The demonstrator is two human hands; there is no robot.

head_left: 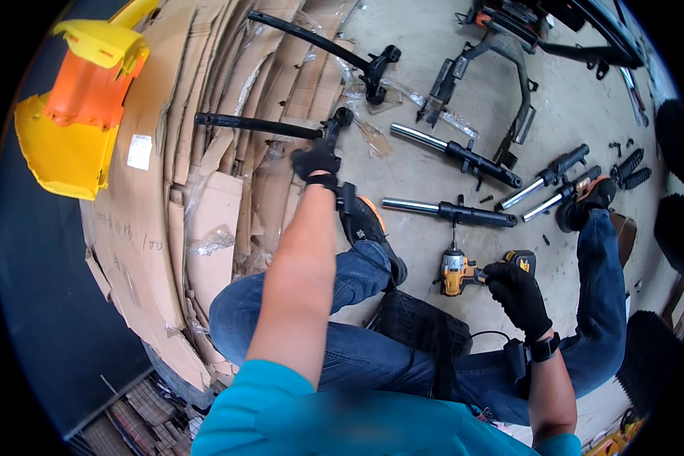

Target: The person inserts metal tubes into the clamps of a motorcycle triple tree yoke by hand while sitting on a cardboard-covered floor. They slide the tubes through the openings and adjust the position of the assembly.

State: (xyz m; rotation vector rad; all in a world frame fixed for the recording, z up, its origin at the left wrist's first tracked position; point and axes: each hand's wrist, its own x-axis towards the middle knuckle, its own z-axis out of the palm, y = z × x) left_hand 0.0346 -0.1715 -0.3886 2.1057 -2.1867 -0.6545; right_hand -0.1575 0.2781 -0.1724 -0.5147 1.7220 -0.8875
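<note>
Steering stem (258, 126) of black metal lies with its long tube across the stacked cardboard (140, 220) and its clamp end near the cardboard's ragged edge. The person's gloved left hand (316, 161) is closed around the near part of that clamp, probably because it gives a stouter grip than the smooth tube. Black glove against black metal hides the exact finger placement. A second stem (305, 36) lies beyond, roughly parallel, likely laid so for matching reach.

The right hand (518, 296), fingers partly curled, is at the handle of a yellow impact driver (453, 272) on the floor (357, 171); whether it grips or merely hovers cannot be told. The driver's bit points toward the nearest fork leg (467, 213). Another fork leg (460, 154) lies above that one, and two more lie slanted beside the right shoe (589, 201), perhaps sorted in pairs.

Floor shows between the clamp and the fork legs, leaving some room sideways. The left shoe (368, 228) crowds the near side, while a dark frame (520, 106) bounds the far right.
</note>
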